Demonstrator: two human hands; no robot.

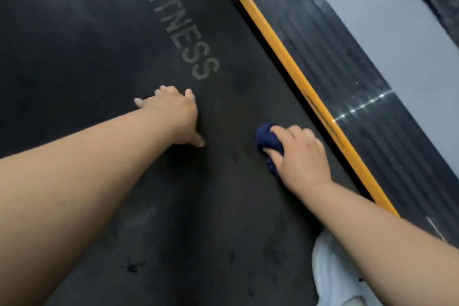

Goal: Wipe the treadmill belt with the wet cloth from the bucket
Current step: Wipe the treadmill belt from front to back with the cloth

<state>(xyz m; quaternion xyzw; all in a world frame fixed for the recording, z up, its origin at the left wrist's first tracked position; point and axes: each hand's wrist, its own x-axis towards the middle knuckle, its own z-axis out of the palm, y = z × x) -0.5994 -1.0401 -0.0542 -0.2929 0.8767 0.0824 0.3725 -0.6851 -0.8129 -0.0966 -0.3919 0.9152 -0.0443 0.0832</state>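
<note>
The right hand (301, 156) presses a bunched blue cloth (267, 141) under its fingers onto the belt (99, 57); the left hand (171, 114) lies flat, fingers spread.

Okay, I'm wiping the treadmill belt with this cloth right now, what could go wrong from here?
1. Your left hand is leaning on the belt; if the belt rolls under that weight, you could slip forward.
2. The cloth is balled up under your right hand, so each pass likely cleans only a narrow strip.
3. Dark spots near you could be missed if you keep working by the yellow strip.
</note>
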